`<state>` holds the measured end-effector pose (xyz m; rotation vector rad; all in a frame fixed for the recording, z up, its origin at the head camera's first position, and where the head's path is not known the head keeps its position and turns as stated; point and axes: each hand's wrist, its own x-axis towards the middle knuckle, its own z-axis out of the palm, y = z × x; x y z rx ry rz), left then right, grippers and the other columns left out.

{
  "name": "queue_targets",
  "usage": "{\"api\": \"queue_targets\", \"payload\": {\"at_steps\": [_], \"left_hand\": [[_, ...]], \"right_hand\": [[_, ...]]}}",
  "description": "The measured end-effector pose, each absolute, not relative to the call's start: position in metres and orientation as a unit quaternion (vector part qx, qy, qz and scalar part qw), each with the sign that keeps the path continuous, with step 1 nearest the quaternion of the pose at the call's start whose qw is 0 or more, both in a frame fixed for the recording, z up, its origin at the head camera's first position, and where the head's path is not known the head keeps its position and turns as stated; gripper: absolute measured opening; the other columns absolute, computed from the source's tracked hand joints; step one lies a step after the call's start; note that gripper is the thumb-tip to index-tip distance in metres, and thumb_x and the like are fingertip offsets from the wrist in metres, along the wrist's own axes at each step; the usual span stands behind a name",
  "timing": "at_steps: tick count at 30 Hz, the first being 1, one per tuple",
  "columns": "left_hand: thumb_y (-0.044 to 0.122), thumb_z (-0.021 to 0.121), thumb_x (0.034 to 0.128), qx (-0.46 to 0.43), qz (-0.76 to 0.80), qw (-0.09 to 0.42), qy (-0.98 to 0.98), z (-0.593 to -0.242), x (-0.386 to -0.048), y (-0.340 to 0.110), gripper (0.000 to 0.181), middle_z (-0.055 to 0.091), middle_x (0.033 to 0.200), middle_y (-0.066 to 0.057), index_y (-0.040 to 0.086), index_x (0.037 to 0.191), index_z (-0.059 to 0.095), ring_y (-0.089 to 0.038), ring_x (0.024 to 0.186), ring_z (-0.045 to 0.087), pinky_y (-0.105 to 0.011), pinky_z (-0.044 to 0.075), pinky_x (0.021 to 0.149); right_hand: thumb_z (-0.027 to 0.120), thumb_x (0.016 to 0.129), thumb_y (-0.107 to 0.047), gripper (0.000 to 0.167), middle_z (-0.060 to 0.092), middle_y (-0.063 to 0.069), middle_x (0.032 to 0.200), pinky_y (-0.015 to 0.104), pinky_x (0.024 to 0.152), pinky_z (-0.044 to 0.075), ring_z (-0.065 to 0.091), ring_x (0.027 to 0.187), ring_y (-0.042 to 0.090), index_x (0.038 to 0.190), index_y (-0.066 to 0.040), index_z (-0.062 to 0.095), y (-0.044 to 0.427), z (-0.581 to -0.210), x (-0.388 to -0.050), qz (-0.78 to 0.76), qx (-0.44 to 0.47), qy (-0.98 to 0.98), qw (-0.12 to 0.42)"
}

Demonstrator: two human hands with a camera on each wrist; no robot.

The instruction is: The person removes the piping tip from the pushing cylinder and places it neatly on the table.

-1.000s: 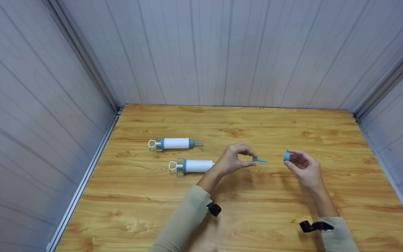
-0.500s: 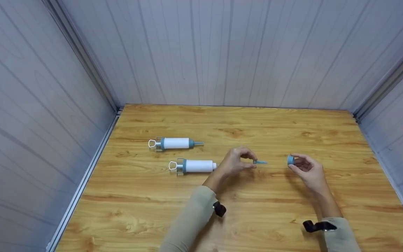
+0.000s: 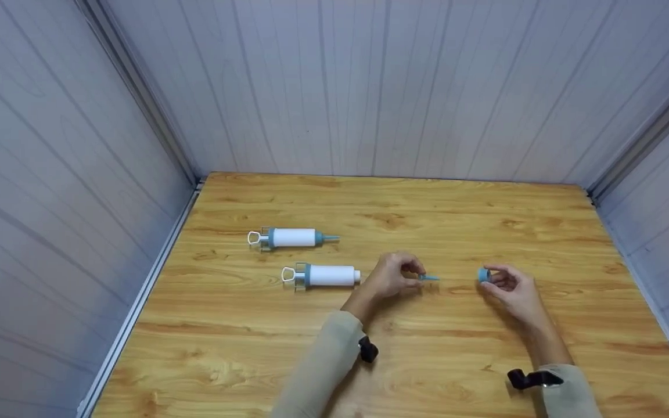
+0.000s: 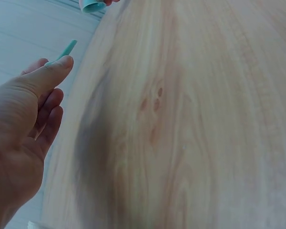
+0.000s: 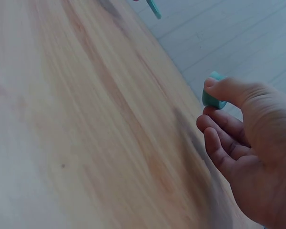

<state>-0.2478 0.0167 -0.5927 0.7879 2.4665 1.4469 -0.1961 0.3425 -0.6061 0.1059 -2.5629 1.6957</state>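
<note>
Between thumb and fingers my left hand (image 3: 391,275) pinches a small blue-green nozzle (image 3: 431,277), its thin tip pointing right. In the left wrist view the nozzle (image 4: 67,49) sticks out past the thumb. To the right, my right hand (image 3: 516,290) holds a short blue-green ring-shaped cap (image 3: 484,275) by its edge. The right wrist view has this cap (image 5: 213,91) between thumb and fingertips. Nozzle and cap are apart. Left of my left hand lies a white syringe-like tube (image 3: 332,276) with a bare white end and a looped plunger handle.
Behind that tube lies a similar white syringe (image 3: 294,237) with a blue-green nozzle fitted on its right end. Both rest on a wooden table (image 3: 241,360). Pale panels (image 3: 346,87) wall in the back and both sides.
Both hands have come down and nearer the table's front edge, still holding the nozzle and the cap. The right hand has also shifted slightly right. The white end of the near tube has come into view.
</note>
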Motion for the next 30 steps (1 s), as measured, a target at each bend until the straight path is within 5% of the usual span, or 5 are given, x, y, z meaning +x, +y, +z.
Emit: {"api": "queue_targets", "payload": {"at_steps": [8,15,30], "left_hand": [[0.004,0.090,0.0944,0.251,0.467,0.106,0.842,-0.603,-0.253,0.015,0.015,0.084,0.112,-0.009,0.006,0.108,0.083,-0.014,0.101,0.074,-0.019,0.058,0.089],[0.010,0.094,0.0920,0.256,0.432,0.093,0.860,-0.616,-0.259,0.016,0.016,0.083,0.103,0.003,0.012,0.103,0.083,-0.002,0.091,0.068,-0.017,0.057,0.084],[0.008,0.092,0.0933,0.222,0.434,0.115,0.866,-0.603,-0.252,0.018,0.017,0.084,0.108,-0.005,0.009,0.108,0.084,-0.001,0.091,0.067,-0.018,0.058,0.087]], "right_hand": [[0.081,0.102,-0.004,0.042,0.074,0.004,0.104,0.015,0.080,0.055,0.064,0.087,-0.001,0.142,0.007,0.071,0.349,-0.607,-0.195,0.504,0.013,-0.863,-0.001],[0.082,0.102,-0.005,0.044,0.075,0.018,0.110,0.017,0.077,0.054,0.061,0.085,0.000,0.143,0.007,0.070,0.350,-0.604,-0.197,0.475,0.013,-0.880,-0.021],[0.083,0.101,-0.009,0.040,0.070,0.010,0.098,0.018,0.072,0.050,0.058,0.079,0.001,0.139,0.003,0.074,0.348,-0.602,-0.198,0.416,0.021,-0.909,-0.012]]}}
